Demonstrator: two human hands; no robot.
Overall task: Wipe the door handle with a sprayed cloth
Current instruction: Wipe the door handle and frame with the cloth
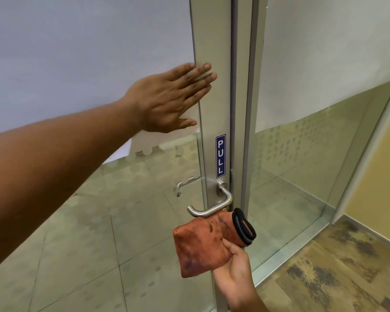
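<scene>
A silver lever door handle (214, 206) juts from the metal door stile (214, 109), below a blue PULL sticker (220, 156). My right hand (234, 275) grips a folded orange cloth (203, 244) with a black hem, held just under the handle's lever with its upper edge touching it. My left hand (169, 97) lies flat with spread fingers against the frosted glass and the stile's edge, well above the handle.
The door is glass, frosted above and clear below, and a second handle (185, 184) shows through it on the far side. A fixed glass panel (313, 154) stands to the right. Patterned carpet (336, 266) covers the floor at lower right.
</scene>
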